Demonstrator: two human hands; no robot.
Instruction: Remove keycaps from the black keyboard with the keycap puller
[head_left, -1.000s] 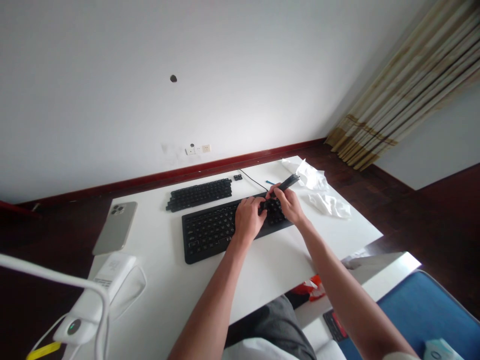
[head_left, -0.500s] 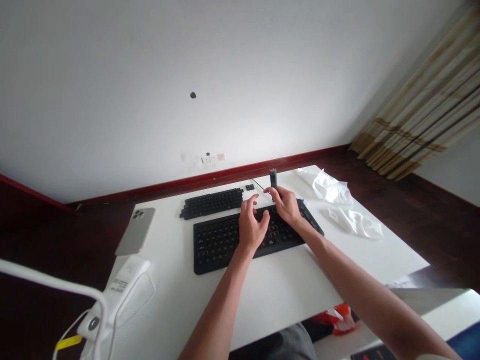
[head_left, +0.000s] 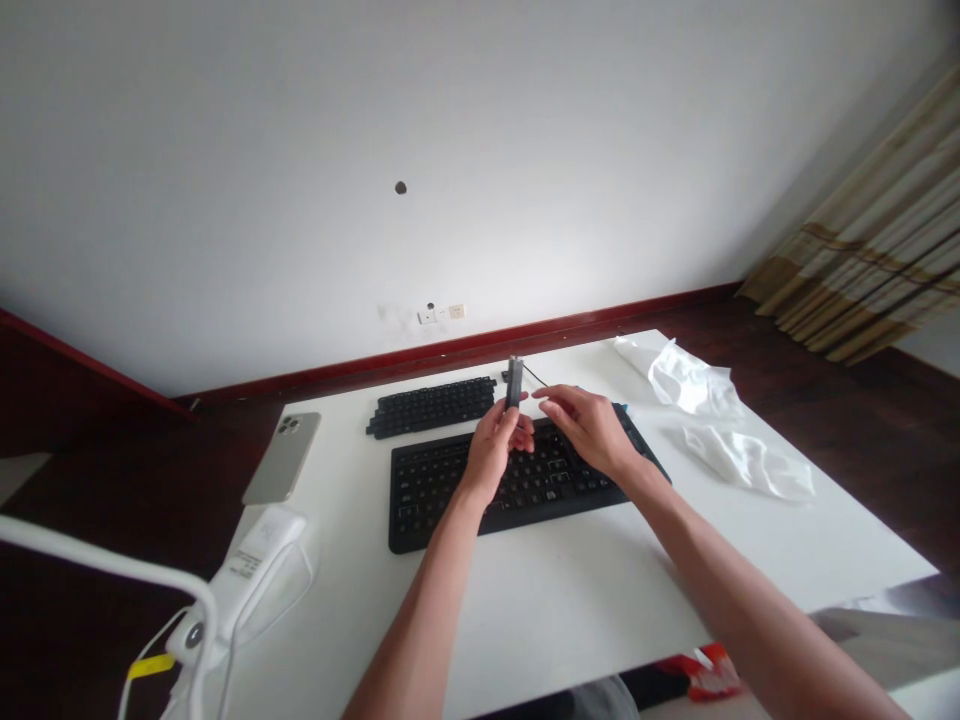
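Observation:
My left hand (head_left: 496, 452) is closed round a long black keycap (head_left: 514, 382), held upright above the black keyboard (head_left: 450, 490). My right hand (head_left: 589, 428) hovers just to the right of it over the keyboard's right half, fingers loosely spread with nothing in them. A block of loose black keycaps (head_left: 431, 406) lies behind the keyboard on the white table (head_left: 570, 590).
A phone (head_left: 283, 457) lies face down at the table's left. A white charger with cable (head_left: 244, 570) sits at the near left. Two crumpled white wipes (head_left: 694, 380) (head_left: 750, 462) lie at the right. A thin black cable (head_left: 534, 376) runs behind the keyboard.
The long keycap has passed from my right hand to my left hand. My right hand has let go and spread its fingers. The view has shifted to the left.

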